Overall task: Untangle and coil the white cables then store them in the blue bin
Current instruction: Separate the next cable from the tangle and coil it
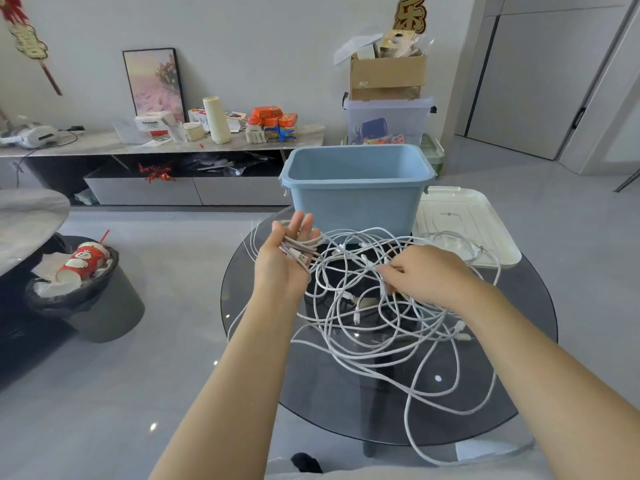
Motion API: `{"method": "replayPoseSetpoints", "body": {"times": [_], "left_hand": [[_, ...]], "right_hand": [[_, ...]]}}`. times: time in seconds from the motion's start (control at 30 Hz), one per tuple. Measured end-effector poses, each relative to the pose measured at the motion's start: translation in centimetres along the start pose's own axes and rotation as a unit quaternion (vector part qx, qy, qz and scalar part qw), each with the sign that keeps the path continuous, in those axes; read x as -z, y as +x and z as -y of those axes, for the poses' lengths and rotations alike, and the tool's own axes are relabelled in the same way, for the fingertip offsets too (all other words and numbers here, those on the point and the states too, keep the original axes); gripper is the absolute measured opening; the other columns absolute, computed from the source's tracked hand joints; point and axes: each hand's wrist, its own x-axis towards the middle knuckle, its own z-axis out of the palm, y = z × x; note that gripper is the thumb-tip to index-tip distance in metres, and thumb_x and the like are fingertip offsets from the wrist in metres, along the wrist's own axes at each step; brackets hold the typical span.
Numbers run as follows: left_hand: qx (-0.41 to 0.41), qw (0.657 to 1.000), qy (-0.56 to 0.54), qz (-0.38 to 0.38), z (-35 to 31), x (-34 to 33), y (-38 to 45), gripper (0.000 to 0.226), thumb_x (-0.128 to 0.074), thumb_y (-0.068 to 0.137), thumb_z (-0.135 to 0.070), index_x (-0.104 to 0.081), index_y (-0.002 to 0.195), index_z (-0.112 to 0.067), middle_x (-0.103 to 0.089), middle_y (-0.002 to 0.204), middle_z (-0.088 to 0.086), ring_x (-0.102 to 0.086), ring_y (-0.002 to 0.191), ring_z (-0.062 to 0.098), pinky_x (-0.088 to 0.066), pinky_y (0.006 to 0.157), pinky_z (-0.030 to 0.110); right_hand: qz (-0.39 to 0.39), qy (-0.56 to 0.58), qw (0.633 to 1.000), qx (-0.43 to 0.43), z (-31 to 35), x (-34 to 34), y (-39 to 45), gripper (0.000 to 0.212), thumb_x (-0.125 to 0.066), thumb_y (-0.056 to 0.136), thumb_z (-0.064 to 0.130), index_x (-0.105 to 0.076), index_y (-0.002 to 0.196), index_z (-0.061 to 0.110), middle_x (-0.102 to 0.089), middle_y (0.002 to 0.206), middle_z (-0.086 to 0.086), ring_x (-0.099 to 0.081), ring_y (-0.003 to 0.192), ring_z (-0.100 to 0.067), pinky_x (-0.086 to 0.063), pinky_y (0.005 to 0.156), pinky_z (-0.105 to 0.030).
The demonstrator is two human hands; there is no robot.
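Cables (367,306) tangled on the glass surface (485,393) before the blue bin (356,188)
My left hand (287,261) lies flat, palm up, gathered ends draped across it; my right hand (426,275) pinches a strand to free it

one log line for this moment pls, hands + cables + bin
left hand: palm up, cable ends lying across it | right hand: pinching strand in white cables tangle | blue bin: nothing visible inside | stage: untangling

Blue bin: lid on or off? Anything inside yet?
Off. The blue bin stands open-topped; its white lid lies flat beside it on the glass table. The visible interior looks empty; the bottom is hidden.
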Motion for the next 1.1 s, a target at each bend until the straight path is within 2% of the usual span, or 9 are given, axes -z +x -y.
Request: {"method": "replayPoseSetpoints", "body": {"times": [0.13,0.33,0.43,0.53,0.67,0.8,0.9,1.03,1.1], "left_hand": [[-0.032,0.997,0.064,0.001,1.1,-0.1,0.3,0.017,-0.034,0.103,-0.014,-0.049,0.107,-0.005,-0.07,0.091,0.007,-0.066,0.088,0.02,-0.046,0.1,0.038],[-0.078,0.974,0.211,0.04,2.2,-0.3,0.1,0.021,-0.041,0.101,-0.015,-0.054,0.107,-0.001,-0.074,0.083,0.003,-0.071,0.083,0.014,-0.055,0.083,0.028],[-0.13,0.9,0.408,0.087,2.9,-0.7,-0.9,0.016,-0.044,0.1,-0.014,-0.056,0.091,-0.009,-0.073,0.085,0.006,-0.07,0.08,0.015,-0.056,0.079,0.026],[-0.079,0.838,0.52,0.149,3.3,-0.4,-1.3,0.015,-0.049,0.099,-0.018,-0.05,0.087,-0.009,-0.07,0.078,0.011,-0.066,0.073,0.026,-0.055,0.079,0.041],[0.051,0.822,0.519,0.23,3.1,-0.4,-1.6,0.017,-0.044,0.1,-0.022,-0.047,0.093,-0.007,-0.063,0.057,0.004,-0.063,0.056,0.021,-0.052,0.073,0.039],[0.18,0.834,0.43,0.296,2.7,-1.0,-2.2,0.025,-0.03,0.102,-0.013,-0.043,0.081,-0.007,-0.043,0.044,-0.002,-0.043,0.041,0.013,-0.052,0.063,0.031],[0.257,0.866,0.306,0.301,2.5,-1.0,-2.2,0.021,-0.037,0.094,-0.023,-0.045,0.081,-0.008,-0.032,0.04,-0.009,-0.032,0.033,0.006,-0.048,0.052,0.024],[0.261,0.896,0.221,0.283,2.5,-1.0,-1.9,0.028,-0.044,0.087,-0.033,-0.048,0.077,-0.008,-0.029,0.036,-0.01,-0.028,0.029,0.004,-0.044,0.048,0.022],[0.239,0.907,0.215,0.271,2.4,-0.9,-1.9,0.032,-0.046,0.087,-0.035,-0.055,0.07,-0.008,-0.027,0.035,-0.01,-0.027,0.029,0.005,-0.042,0.047,0.021]], "right_hand": [[-0.045,0.007,0.998,0.034,0.3,0.1,-0.4,0.038,-0.038,0.097,0.045,-0.066,0.084,0.022,-0.061,0.066,0.003,-0.058,0.07,-0.016,-0.045,0.064,-0.03],[0.023,0.049,0.994,0.097,0.2,0.3,-0.4,0.033,-0.044,0.093,0.05,-0.065,0.072,0.036,-0.068,0.075,0.002,-0.061,0.073,-0.014,-0.05,0.072,-0.033],[0.018,0.135,0.981,0.141,0.5,0.3,-0.5,0.03,-0.048,0.093,0.045,-0.064,0.069,0.036,-0.059,0.062,0.002,-0.052,0.059,-0.011,-0.042,0.062,-0.029],[-0.059,0.184,0.971,0.142,0.1,0.6,-0.6,0.031,-0.048,0.093,0.041,-0.064,0.069,0.029,-0.052,0.056,0.003,-0.047,0.055,-0.008,-0.036,0.058,-0.023],[-0.165,0.211,0.958,0.107,-0.7,0.1,-0.3,0.039,-0.048,0.093,0.043,-0.064,0.072,0.014,-0.04,0.048,0.003,-0.039,0.049,-0.009,-0.035,0.055,-0.026],[-0.238,0.274,0.931,0.037,-0.9,-0.4,0.2,0.046,-0.057,0.071,0.062,-0.058,0.07,0.016,-0.046,0.05,0.005,-0.039,0.049,-0.009,-0.035,0.053,-0.03],[-0.198,0.36,0.912,0.005,-0.9,-0.3,0.4,0.044,-0.06,0.066,0.061,-0.064,0.081,0.02,-0.054,0.058,0.016,-0.05,0.058,0.0,-0.039,0.059,-0.021],[-0.128,0.397,0.909,0.015,-0.1,-1.0,0.8,0.032,-0.044,0.092,0.05,-0.066,0.108,0.034,-0.067,0.109,0.009,-0.059,0.104,-0.008,-0.042,0.09,-0.023],[-0.067,0.495,0.866,0.001,0.5,-1.1,0.6,0.038,-0.033,0.097,0.047,-0.066,0.11,0.032,-0.068,0.11,0.005,-0.062,0.105,-0.009,-0.046,0.096,-0.028]]}}
